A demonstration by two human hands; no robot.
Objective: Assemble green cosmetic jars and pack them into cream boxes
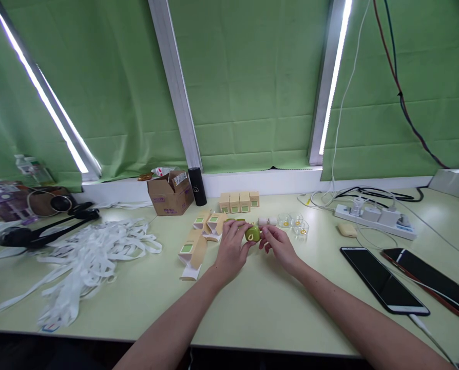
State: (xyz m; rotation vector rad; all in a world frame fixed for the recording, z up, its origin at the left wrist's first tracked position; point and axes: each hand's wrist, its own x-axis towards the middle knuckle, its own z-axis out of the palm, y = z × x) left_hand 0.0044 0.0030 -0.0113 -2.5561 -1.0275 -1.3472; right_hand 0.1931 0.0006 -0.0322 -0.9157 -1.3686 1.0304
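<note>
So both hands meet on a little green object (252,234) over the table (252,313): left hand (231,253) curled around its left side, right hand (280,247) pinching its right. It's roundish, so I can't tell which way it points.

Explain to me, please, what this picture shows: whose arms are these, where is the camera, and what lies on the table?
There is no machine here. The one picture comes from a camera worn on a person's head, looking forward and down, so the two bare arms are that person's own. The left hand holds a small green round thing in its fingers. The right hand reaches it from the other side, but I cannot tell whether it grips. On the pale green table lie small tan boxes, some opened, a few clear little cups, a heap of white straps, a cardboard box, a power strip and two phones. Green blinds hang behind.
</note>
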